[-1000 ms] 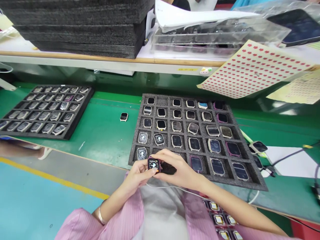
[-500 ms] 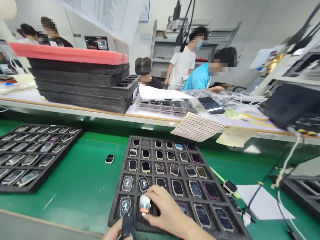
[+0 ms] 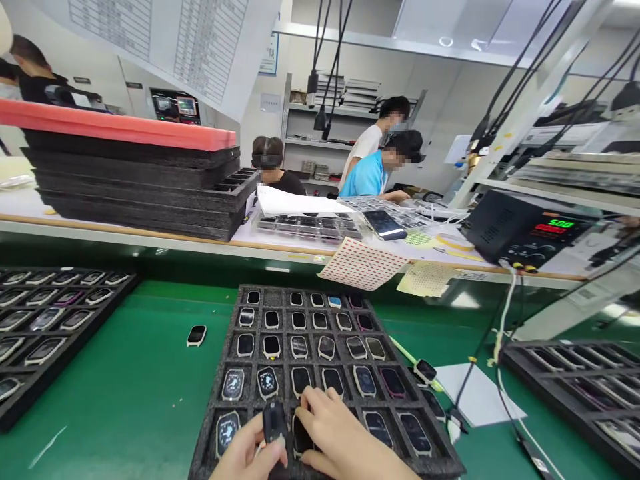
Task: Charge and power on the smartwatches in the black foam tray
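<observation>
A black foam tray (image 3: pixel 212 415) with rows of smartwatch bodies in its cells lies in front of me on the green bench. My left hand (image 3: pixel 247 448) pinches a small black block-shaped device (image 3: pixel 273 423) over the front row; its exact kind is unclear. Just right of it, my right hand (image 3: pixel 340 430) has its fingers curled around the edges of a dark-screened smartwatch (image 3: pixel 302 437) in a front-row cell. Beside my left hand, a smartwatch with a lit dial (image 3: pixel 229 432) sits in the corner cell. Another lit smartwatch (image 3: pixel 267 382) lies one row behind.
A loose smartwatch (image 3: pixel 197 335) lies left of the tray. More filled trays stand at the left (image 3: pixel 75 357) and right (image 3: pixel 565 400). White paper (image 3: pixel 480 393) and hanging cables lie to the right. A power supply (image 3: pixel 530 230) and stacked foam trays (image 3: pixel 135 190) occupy the shelf.
My right hand has moved from a white-and-orange piece in the second front cell to the smartwatch in the third. My left hand has come up over the tray with the black device. The view has turned right.
</observation>
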{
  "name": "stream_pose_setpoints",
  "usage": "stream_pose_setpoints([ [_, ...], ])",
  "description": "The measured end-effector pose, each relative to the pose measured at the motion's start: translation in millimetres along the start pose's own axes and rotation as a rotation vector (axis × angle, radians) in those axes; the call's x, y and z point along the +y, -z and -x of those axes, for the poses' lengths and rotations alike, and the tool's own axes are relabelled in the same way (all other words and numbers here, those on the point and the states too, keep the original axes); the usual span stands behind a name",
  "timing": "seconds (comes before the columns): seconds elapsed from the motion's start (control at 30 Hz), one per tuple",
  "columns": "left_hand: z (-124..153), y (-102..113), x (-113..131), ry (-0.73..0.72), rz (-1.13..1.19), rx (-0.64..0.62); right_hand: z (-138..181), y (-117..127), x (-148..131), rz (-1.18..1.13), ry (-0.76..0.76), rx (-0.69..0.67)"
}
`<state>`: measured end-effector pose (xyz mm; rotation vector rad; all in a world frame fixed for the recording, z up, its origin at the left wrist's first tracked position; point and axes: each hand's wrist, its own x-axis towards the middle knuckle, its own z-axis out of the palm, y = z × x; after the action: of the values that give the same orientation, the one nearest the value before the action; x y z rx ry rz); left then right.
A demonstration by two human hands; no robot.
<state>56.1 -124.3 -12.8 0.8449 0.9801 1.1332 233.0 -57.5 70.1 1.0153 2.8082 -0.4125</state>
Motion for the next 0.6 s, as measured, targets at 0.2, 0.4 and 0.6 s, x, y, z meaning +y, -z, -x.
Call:
stream_pose_setpoints([
  [0.2, -18.5, -10.1, 9.9, 0.035, -0.039, -0.017, -2.1, -9.5, 12.4, -0.121, 0.029, 0.092],
  [0.4, -14.3, -3.6, 13.9, 0.011, 0.085, 0.026, 8.1, -4.0, 29.8, -0.607, 0.097, 0.429],
  [0.6, -14.0, -7.1, 30.1, 0.073, 0.06, -0.142, -3.6, -2.2, 16.4, -0.469, 0.247, 0.461],
])
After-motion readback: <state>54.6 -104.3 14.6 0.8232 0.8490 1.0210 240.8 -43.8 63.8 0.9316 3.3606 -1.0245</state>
